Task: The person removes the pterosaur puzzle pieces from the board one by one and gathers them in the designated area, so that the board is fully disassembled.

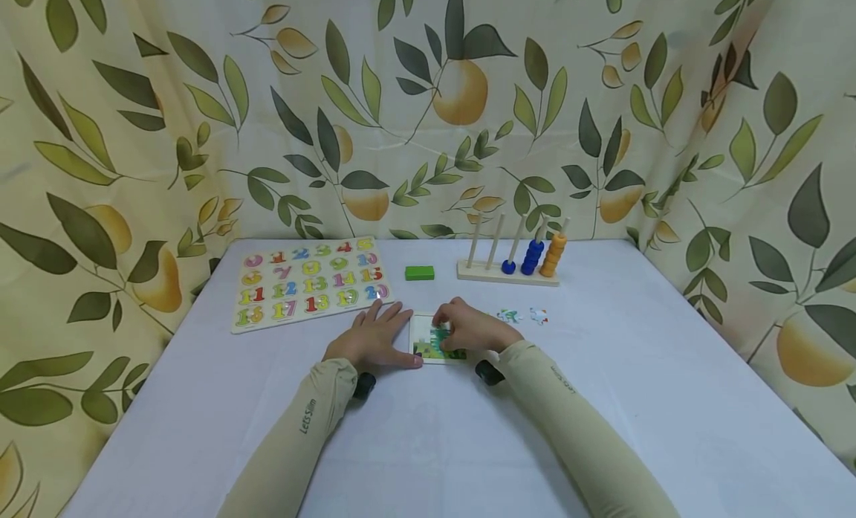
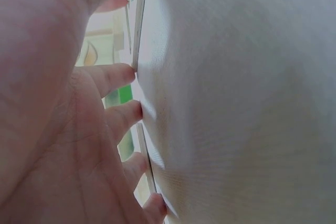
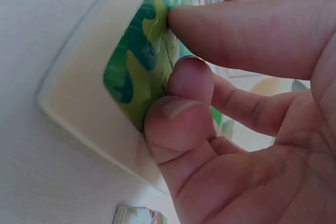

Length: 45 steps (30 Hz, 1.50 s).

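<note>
A small jigsaw puzzle in a pale frame [image 1: 419, 325] lies on the table between the hands; green picture pieces fill its lower part. My left hand [image 1: 374, 340] rests with spread fingers at its left side, the thumb at the near left corner. Bent over the puzzle's right half, my right hand [image 1: 476, 328] has thumb and curled fingers on a green jigsaw piece [image 3: 131, 72] inside the frame, seen close up in the right wrist view. Its fingers partly hide the picture. Two loose jigsaw pieces [image 1: 510, 315] lie beyond the right hand.
A number puzzle board [image 1: 267, 326] lies at the back left, its near right corner close to the left fingertips. Behind the jigsaw sits a green block [image 1: 419, 273]. A wooden peg rack [image 1: 508, 278] with blue and orange beads stands at the back right, before a patterned curtain.
</note>
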{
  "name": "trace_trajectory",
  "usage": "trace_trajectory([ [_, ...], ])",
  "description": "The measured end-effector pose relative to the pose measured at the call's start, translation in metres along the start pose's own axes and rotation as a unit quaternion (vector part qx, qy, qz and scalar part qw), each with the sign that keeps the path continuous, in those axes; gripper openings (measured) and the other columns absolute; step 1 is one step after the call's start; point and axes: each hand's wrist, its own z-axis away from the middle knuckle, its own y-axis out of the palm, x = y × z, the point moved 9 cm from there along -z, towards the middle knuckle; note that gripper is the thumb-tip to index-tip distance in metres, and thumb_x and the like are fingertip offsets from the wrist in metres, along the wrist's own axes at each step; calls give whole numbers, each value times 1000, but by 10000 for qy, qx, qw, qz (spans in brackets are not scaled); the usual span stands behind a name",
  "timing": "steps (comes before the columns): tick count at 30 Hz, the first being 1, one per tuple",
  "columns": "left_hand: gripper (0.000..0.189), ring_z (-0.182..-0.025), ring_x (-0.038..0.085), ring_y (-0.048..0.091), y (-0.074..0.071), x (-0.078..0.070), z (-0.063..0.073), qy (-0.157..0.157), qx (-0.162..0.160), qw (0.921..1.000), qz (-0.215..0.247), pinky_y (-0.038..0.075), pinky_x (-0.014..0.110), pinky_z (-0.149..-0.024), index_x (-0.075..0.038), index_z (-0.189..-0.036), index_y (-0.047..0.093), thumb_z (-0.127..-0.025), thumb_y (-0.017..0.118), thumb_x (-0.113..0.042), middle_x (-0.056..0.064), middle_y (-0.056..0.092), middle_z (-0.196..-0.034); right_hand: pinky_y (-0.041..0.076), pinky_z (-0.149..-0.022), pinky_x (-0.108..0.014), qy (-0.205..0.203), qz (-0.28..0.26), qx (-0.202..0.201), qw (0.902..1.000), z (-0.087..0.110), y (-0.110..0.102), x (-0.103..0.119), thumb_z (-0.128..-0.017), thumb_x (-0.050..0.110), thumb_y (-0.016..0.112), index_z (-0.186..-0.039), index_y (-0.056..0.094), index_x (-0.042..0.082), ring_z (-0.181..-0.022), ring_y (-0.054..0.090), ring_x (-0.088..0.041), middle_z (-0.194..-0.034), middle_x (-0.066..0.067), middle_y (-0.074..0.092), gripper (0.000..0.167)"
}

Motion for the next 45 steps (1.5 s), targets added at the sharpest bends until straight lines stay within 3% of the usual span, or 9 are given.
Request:
trace_trajectory([
  [12, 105, -164, 34, -5, -3, -1, -2, -73, 67, 9999, -64, -1, 53, -131, -21, -172, 28, -90, 79, -63, 3, 13, -180, 49, -97, -45, -245, -106, -3, 9996, -2, 1, 3, -91, 1, 78, -121, 62, 5, -105, 52, -27, -124, -11, 55, 34],
  [19, 105, -164, 34, -6, -3, -3, -1, -53, 96, 9999, -36, 0, 53, -132, -21, -172, 27, -91, 78, -63, 3, 13, -180, 48, -89, -42, -551, -412, 54, 9976, -1, 1, 6, -92, -3, 74, -120, 60, 5, -101, 54, -26, -116, -9, 59, 33],
  [25, 105, -164, 33, -5, -2, -5, 0, -103, 60, 9999, 15, 0, 53, -132, -22, -172, 29, -90, 80, -63, 3, 14, -180, 51, -91, -42, -456, -877, -24, 9951, 5, -4, -3, -99, 1, 67, -122, 64, 8, -103, 57, -25, -118, -9, 64, 24],
  [30, 105, -164, 34, -4, 0, -5, 0, -113, 29, 9999, -39, 1, 55, -131, -22, -172, 29, -90, 80, -63, 3, 14, -180, 53, -77, -35, -460, -1243, -123, 9911, 9, -4, -7, -103, 2, 62, -124, 69, 7, -92, 57, -24, -111, -10, 64, 23],
  [38, 106, -164, 34, -4, 3, -2, -3, -142, -19, 9999, -30, 4, 59, -131, -24, -172, 29, -88, 79, -67, 2, 14, -180, 48, -82, -35, -636, -970, -503, 9920, 7, -5, -6, -103, 1, 61, -121, 74, 8, -91, 56, -22, -106, -6, 68, 24],
  [45, 107, -165, 34, -4, 2, 2, -2, -167, -35, 9998, -79, 3, 57, -131, -24, -172, 29, -88, 79, -68, 2, 15, -179, 53, -80, -34, -314, -1323, -707, 9882, 7, -8, -11, -104, 4, 66, -127, 71, 6, -90, 59, -23, -102, -8, 67, 24],
])
